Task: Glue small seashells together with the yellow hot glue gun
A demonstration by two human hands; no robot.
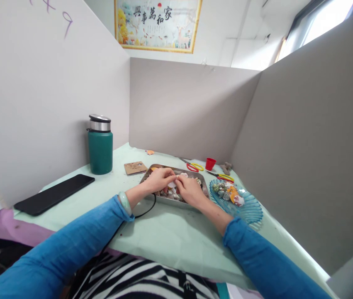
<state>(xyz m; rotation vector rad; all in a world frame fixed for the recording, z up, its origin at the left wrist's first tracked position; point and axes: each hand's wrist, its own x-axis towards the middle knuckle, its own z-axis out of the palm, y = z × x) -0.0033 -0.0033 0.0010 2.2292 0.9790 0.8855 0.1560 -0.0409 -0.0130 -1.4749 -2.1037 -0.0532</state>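
Over a shallow metal tray (170,202) my two hands meet, fingertips pinched close together. My left hand (159,180) comes in from the left, a pale green bangle (124,202) on its wrist. From the right, my right hand (190,190) pinches at the same spot. A small whitish piece (172,184) shows just under the fingers; what exactly they grip is too small to name. Inside the tray lie several small whitish and coloured pieces (174,194), partly hidden by my hands.
A blue glass dish (252,211) with small ornaments stands right of the tray. Behind are two pairs of scissors (195,167) and a red cup (210,163). Left are a brown card (135,167), a green flask (101,151) and a black phone-like slab (54,194). Grey panels (191,108) enclose the table.
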